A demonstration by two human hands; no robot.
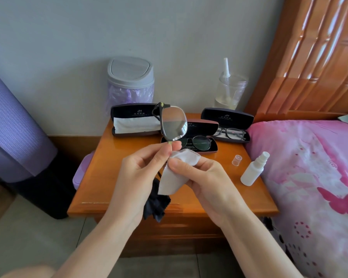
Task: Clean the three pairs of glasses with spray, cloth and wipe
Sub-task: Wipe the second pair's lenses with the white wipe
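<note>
Above the wooden nightstand [109,167], I am watching the right hand [207,177] curling its fingers round the white cloth [173,177] and the left hand [143,169] pinching the glasses [174,123], standing on end just above that cloth.

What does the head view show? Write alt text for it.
A person's left hand pinches a pair of glasses upright while the right hand holds a white cloth below it. Two more pairs lie in open cases on the nightstand.
</note>
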